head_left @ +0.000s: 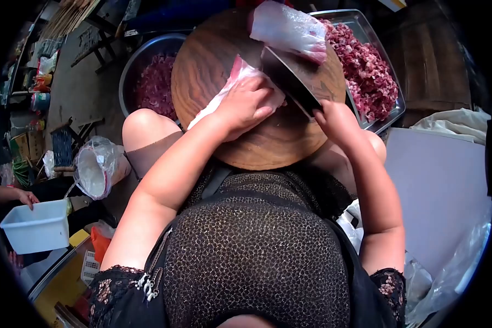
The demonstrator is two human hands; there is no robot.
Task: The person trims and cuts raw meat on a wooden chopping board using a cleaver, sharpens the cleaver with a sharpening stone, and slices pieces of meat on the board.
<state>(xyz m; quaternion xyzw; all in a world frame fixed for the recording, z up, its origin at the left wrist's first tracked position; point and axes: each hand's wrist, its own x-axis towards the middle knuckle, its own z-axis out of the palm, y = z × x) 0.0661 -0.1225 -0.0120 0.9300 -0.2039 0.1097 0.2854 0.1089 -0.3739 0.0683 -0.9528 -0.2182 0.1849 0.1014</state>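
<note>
My right hand [338, 123] is closed round the handle of a cleaver [291, 81], whose broad dark blade slants up and left over the round wooden chopping block [202, 54]. My left hand [247, 106] presses down on a pale piece of raw meat [238, 74], its fingers curled over the top and close to the blade. Beyond the cleaver, a larger slab of raw meat [290, 33] with a whitish surface lies at the block's far edge. Whether the cleaver's edge touches the meat under my left hand, I cannot tell.
Right of the block, a metal tray [402, 106] holds a heap of chopped meat [363, 65]. A metal bowl [127, 82] on the left contains more chopped meat [156, 82]. At lower left, another person's hand [27, 198] grips a white plastic tub [38, 227].
</note>
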